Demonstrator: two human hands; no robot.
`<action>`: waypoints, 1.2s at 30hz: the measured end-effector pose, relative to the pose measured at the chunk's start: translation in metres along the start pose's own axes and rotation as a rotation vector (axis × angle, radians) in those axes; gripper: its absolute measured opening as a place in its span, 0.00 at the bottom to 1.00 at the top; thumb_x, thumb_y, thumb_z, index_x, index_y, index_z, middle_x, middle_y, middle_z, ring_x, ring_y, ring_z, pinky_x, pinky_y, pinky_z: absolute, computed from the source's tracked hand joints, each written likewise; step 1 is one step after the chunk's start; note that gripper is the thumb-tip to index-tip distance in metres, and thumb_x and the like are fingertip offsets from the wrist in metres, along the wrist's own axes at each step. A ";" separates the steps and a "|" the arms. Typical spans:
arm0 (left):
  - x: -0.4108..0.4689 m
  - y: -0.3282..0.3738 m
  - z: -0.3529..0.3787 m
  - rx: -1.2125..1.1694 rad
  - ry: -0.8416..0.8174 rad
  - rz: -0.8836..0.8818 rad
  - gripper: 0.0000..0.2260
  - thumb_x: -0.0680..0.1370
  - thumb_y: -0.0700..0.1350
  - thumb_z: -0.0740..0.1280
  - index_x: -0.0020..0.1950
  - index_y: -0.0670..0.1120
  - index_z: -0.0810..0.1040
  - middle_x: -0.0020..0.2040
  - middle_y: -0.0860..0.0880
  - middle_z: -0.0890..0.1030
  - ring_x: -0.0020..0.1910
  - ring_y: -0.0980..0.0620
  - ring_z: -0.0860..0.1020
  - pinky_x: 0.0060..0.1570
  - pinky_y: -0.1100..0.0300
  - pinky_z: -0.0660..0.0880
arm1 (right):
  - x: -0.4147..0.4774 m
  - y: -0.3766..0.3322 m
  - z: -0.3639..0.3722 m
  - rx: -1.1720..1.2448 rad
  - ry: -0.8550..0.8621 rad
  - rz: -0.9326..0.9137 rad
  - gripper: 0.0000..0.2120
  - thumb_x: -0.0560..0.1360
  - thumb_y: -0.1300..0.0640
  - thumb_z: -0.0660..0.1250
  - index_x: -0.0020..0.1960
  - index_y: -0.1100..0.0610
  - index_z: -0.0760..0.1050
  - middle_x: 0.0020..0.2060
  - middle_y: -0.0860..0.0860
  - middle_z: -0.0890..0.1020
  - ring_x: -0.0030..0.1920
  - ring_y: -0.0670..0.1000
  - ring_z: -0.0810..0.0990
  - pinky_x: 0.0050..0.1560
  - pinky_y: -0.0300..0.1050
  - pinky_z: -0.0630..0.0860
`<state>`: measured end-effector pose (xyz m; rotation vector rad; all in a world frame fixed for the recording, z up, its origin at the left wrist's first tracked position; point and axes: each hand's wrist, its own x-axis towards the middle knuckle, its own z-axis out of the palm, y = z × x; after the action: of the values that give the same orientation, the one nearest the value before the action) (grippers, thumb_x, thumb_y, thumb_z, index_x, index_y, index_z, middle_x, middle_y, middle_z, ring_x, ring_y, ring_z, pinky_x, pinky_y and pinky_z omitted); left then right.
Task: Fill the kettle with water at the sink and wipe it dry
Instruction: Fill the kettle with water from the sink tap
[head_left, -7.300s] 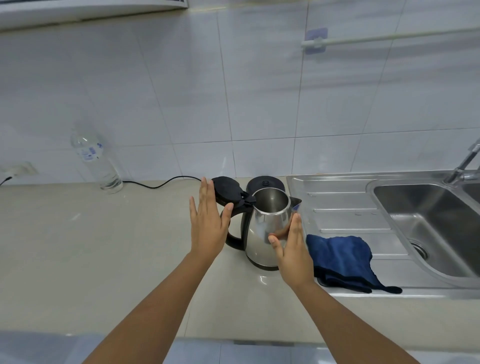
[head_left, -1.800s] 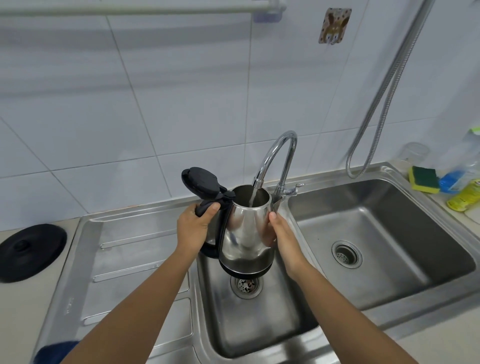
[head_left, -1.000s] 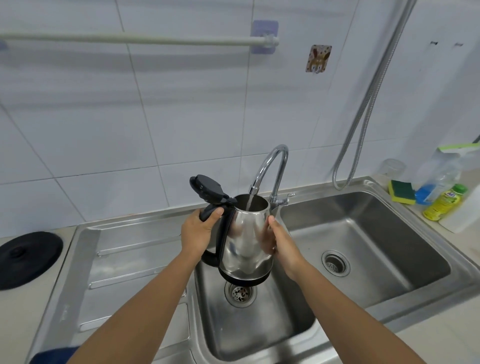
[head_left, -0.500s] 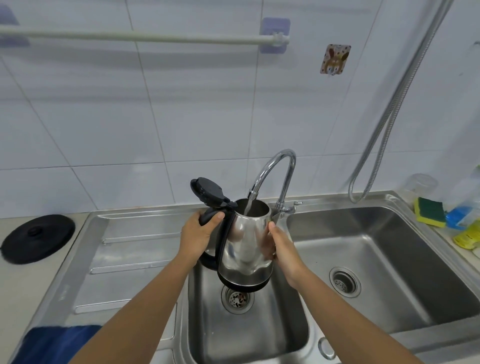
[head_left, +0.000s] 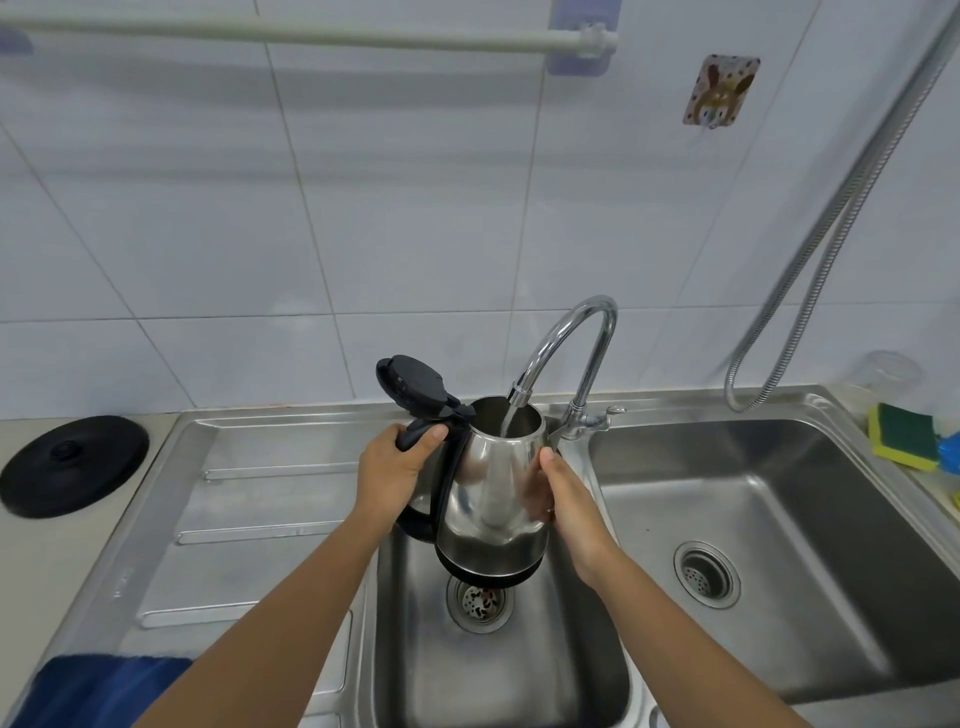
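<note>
A steel kettle (head_left: 493, 493) is held in the air over the left basin of a double sink (head_left: 779, 519), directly above that basin's drain (head_left: 478, 603). Its black lid (head_left: 413, 387) is flipped open and stands up behind the handle. The left hand (head_left: 392, 470) is clenched around the black handle near its top, thumb laid over the grip. The right hand (head_left: 563, 499) presses flat against the kettle's right side, its fingers (head_left: 535, 493) spread on the shiny wall rather than closed around anything. A curved tap (head_left: 566, 343) arches over from the back edge, and a thin stream of water (head_left: 509, 418) runs from its spout into the kettle's open mouth; how full the kettle is cannot be made out from this angle. To the left, on the counter (head_left: 31, 545), sits the round black kettle base (head_left: 72, 465), well apart from the kettle. A blue cloth (head_left: 98, 691) lies at the lower left corner on the draining board. At the far right edge a yellow and green sponge (head_left: 904, 434) rests beside the right basin, and a metal hose (head_left: 831, 218) hangs down the tiled wall.
</note>
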<state>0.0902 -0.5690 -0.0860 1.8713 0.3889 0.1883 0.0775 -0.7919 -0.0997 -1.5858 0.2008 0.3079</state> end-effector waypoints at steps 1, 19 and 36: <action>0.001 0.000 -0.001 -0.006 -0.003 0.000 0.20 0.74 0.59 0.71 0.41 0.42 0.77 0.34 0.48 0.79 0.35 0.49 0.77 0.37 0.58 0.71 | -0.001 0.000 0.000 -0.004 -0.001 -0.006 0.25 0.71 0.31 0.60 0.58 0.45 0.79 0.54 0.41 0.84 0.56 0.42 0.80 0.57 0.41 0.72; 0.008 0.009 -0.007 -0.072 -0.038 0.016 0.20 0.72 0.61 0.70 0.47 0.44 0.79 0.38 0.48 0.83 0.39 0.50 0.81 0.36 0.64 0.71 | 0.004 -0.004 -0.007 0.071 -0.036 -0.030 0.25 0.68 0.30 0.63 0.59 0.41 0.78 0.58 0.43 0.83 0.63 0.47 0.78 0.68 0.51 0.70; 0.011 0.001 -0.005 -0.055 -0.004 0.030 0.17 0.74 0.57 0.71 0.45 0.43 0.79 0.38 0.47 0.82 0.41 0.45 0.81 0.39 0.59 0.73 | 0.007 0.000 -0.001 0.076 -0.036 -0.003 0.11 0.79 0.38 0.58 0.49 0.28 0.79 0.51 0.34 0.83 0.56 0.36 0.79 0.58 0.40 0.72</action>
<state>0.0996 -0.5611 -0.0839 1.8239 0.3504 0.2136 0.0839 -0.7923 -0.1019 -1.5047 0.1803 0.3226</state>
